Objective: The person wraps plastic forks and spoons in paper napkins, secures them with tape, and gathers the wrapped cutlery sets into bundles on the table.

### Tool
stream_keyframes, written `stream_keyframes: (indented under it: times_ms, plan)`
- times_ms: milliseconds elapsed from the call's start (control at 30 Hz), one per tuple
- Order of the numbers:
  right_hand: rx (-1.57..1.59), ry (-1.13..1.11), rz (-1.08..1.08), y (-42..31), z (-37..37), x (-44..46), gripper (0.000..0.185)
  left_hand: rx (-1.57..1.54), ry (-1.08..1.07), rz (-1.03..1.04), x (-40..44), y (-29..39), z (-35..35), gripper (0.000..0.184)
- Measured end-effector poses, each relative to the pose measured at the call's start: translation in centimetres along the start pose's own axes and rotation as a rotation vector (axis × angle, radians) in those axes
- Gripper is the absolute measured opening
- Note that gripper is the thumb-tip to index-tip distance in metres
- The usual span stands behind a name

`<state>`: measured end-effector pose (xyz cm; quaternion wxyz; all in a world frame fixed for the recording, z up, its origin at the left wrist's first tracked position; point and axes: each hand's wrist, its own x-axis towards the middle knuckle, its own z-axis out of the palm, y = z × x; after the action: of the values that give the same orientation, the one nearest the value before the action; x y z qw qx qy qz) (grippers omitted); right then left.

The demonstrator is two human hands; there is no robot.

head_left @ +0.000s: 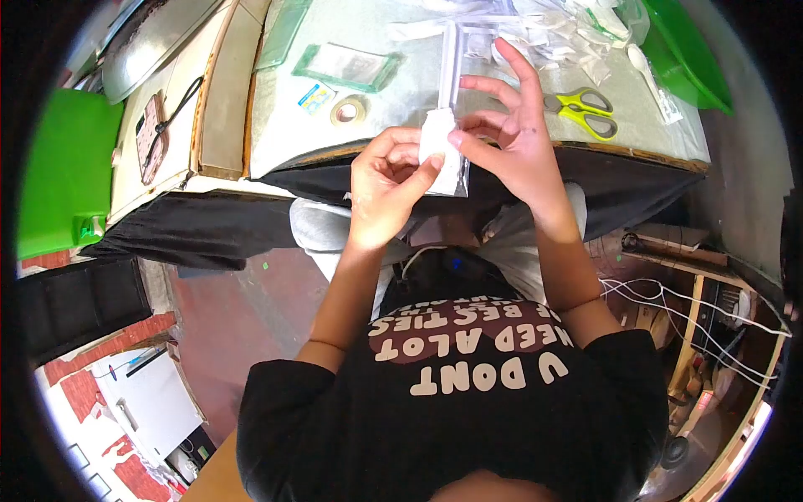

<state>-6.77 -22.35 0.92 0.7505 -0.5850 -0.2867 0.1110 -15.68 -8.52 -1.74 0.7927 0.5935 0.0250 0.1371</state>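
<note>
Over the table's front edge, my left hand (386,180) is closed on a small white folded piece, like paper or tissue (436,138), with the thumb pressed on its face. My right hand (519,146) has its thumb and a bent finger at the right edge of the same piece, while its other fingers are raised and spread. A clear plastic sleeve (457,186) shows below and beside the white piece. From its top a long, narrow clear plastic strip (451,67) runs away across the table. My fingers hide part of the white piece.
Right of my hands lie green-handled scissors (592,113) and a white plastic spoon (642,71). Behind are loose white and clear wrapped pieces (569,42) and a green basin (690,54). At left are a tape roll (347,110), a green-edged clear pack (347,67) and a phone (150,138).
</note>
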Motion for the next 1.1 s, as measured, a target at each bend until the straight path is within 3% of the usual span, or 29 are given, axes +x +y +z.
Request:
stream_keyframes:
  times_ms: [267, 400, 500, 533, 567, 633, 667, 700, 767, 800, 833, 867, 900, 967, 1100]
  plan:
    - [0.066, 0.126, 0.050, 1.5, -0.9, 0.3, 0.070, 0.012, -0.028, -0.056, 0.2, 0.1, 0.6, 0.021]
    - [0.043, -0.034, 0.210, 2.9, -1.3, -0.3, 0.073, 0.154, 0.139, -0.038, 1.4, -0.1, 0.0, 0.020]
    - [-0.217, -0.034, 0.024, 4.0, -1.1, -0.4, 0.071, 0.383, 0.165, 0.043, 4.4, -0.9, -2.0, 0.028]
    - [-0.298, 0.061, -0.062, 3.9, -0.6, -0.6, 0.049, 0.577, 0.207, 0.099, 5.3, -1.1, -2.5, 0.025]
    - [-0.406, -0.040, -0.043, 3.5, -0.6, -1.1, 0.041, 0.613, 0.190, 0.068, 6.2, -1.3, -3.1, 0.036]
    - [-0.615, -0.247, -0.007, 2.4, -0.9, -2.0, 0.025, 0.725, 0.170, -0.006, 7.8, -1.6, -3.9, 0.033]
    - [-0.529, -0.401, 0.009, 1.5, -0.1, -2.7, 0.014, 0.733, 0.187, 0.071, 8.6, -2.0, -4.0, 0.030]
    - [-0.552, -0.625, 0.022, 1.8, -0.1, -3.4, 0.016, 0.742, 0.203, 0.146, 8.5, -2.1, -3.8, 0.027]
    - [-0.639, -0.953, 0.068, 2.5, -0.1, -5.8, 0.018, 0.760, 0.201, 0.230, 7.7, -2.0, -3.7, 0.040]
    - [-0.662, -0.987, 0.085, 2.9, 0.1, -7.2, 0.020, 0.770, 0.199, 0.270, 7.0, -1.6, -3.4, 0.047]
    - [-0.686, -1.023, 0.098, 3.0, 0.2, -8.3, 0.022, 0.767, 0.193, 0.294, 6.0, -1.2, -3.1, 0.040]
    - [-0.755, -1.033, 0.298, 2.9, 0.4, -9.4, 0.027, 0.765, 0.188, 0.318, 4.3, -0.8, -2.9, 0.034]
    - [-0.745, -0.957, 0.185, 3.8, 0.5, -10.6, 0.028, 0.765, 0.185, 0.338, 2.5, -0.3, -2.6, 0.027]
    - [-0.713, -0.800, -0.041, 6.5, 0.5, -13.5, 0.031, 0.762, -0.023, 0.204, -0.9, 0.1, -4.4, 0.025]
    - [-0.798, -0.722, -0.009, 5.7, 0.6, -15.4, 0.045, 0.855, -0.400, -0.119, -8.1, -1.3, -9.4, 0.036]
